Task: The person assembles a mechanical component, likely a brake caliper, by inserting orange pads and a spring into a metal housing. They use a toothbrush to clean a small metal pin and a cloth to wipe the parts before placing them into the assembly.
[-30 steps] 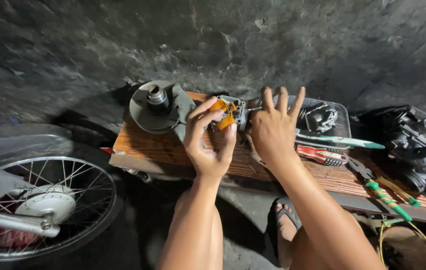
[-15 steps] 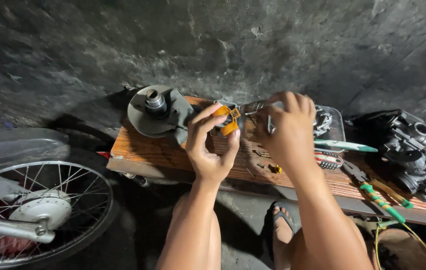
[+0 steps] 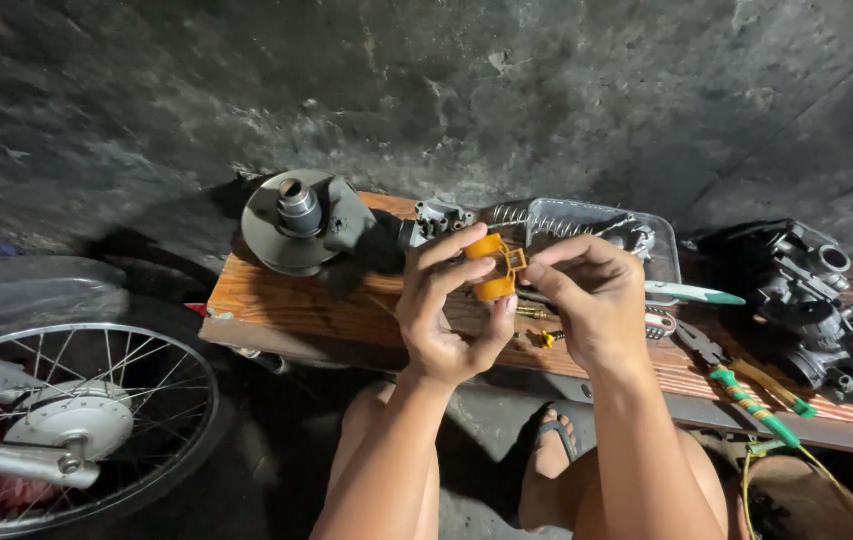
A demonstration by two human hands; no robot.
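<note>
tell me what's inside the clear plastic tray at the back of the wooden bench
The clear tray holds a coiled metal spring at its left end and dark metal parts toward the right. The right hand covers its near edge, so anything lying there cannot be seen.

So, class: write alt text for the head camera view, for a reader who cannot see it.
Two bare hands, left hand and right hand, hold a small orange plastic part over a wooden plank. On the plank lie a round grey metal disc, a clear tray and green-handled pliers; a spoked wheel stands at left.
</note>
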